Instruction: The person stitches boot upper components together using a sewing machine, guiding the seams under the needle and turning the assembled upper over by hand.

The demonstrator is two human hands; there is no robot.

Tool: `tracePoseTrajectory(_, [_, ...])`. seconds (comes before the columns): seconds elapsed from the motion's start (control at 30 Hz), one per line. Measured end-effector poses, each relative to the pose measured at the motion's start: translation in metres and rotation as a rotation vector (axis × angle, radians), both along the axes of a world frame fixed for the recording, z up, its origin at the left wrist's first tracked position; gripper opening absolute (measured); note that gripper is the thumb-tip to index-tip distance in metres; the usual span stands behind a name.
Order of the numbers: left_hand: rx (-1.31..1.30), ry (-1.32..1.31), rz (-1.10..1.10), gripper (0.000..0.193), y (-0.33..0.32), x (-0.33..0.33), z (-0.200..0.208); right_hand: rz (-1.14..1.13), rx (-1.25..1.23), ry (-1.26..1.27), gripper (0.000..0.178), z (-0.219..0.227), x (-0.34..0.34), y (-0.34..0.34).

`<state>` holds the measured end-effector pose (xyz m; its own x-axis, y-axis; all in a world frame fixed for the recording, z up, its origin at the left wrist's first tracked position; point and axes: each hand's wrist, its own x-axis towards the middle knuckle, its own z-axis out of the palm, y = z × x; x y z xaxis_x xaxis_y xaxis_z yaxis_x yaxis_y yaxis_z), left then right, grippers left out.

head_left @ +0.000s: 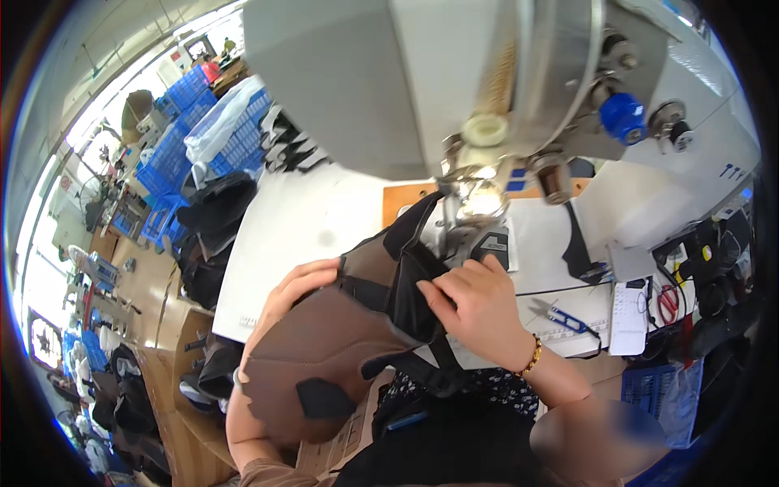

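A half-sewn brown and black fabric piece [324, 333] with a black patch hangs over the front of a white sewing machine table [284, 227]. Its upper black edge reaches up beside the needle area [479, 203]. My left hand [296, 288] holds the piece at its left upper side, fingers stretched along the edge and thumb hidden. With bent fingers, my right hand [479, 308] grips the black part, close below a small dark printed label [493, 246] by the presser foot. A black strap with a buckle [442, 377] dangles beneath.
The machine head [341, 81] looms over the work. Blue thread snips [564, 318] lie right of my right hand, near a white paper [631, 316] and red-handled scissors [668, 304]. Dark fabric pieces [215, 219] are heaped left of the table; blue crates [174, 154] stand beyond.
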<state>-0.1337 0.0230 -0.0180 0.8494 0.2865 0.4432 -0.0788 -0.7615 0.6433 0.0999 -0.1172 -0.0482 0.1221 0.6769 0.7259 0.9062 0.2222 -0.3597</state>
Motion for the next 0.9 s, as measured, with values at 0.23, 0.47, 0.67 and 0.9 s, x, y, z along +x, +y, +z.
tracePoseTrajectory(0.23, [0.042, 0.711, 0.333, 0.056, 0.044, -0.086, -0.029, 0.029, -0.106, -0.189, 0.018, -0.021, -0.056, 0.001])
tracePoseTrajectory(0.47, [-0.175, 0.491, 0.415, 0.026, 0.024, 0.01, 0.035, 0.011, -0.106, -0.135, 0.016, -0.028, -0.064, 0.0])
tracePoseTrajectory(0.67, [0.317, 0.78, 0.346, 0.046, 0.004, 0.077, 0.034, 0.051, -0.181, -0.11, 0.012, -0.021, -0.063, -0.007])
tracePoseTrajectory(0.9, [0.372, 0.736, 0.433, 0.023, 0.013, 0.063, 0.039, 0.254, 0.117, 0.045, 0.022, -0.017, -0.051, -0.021])
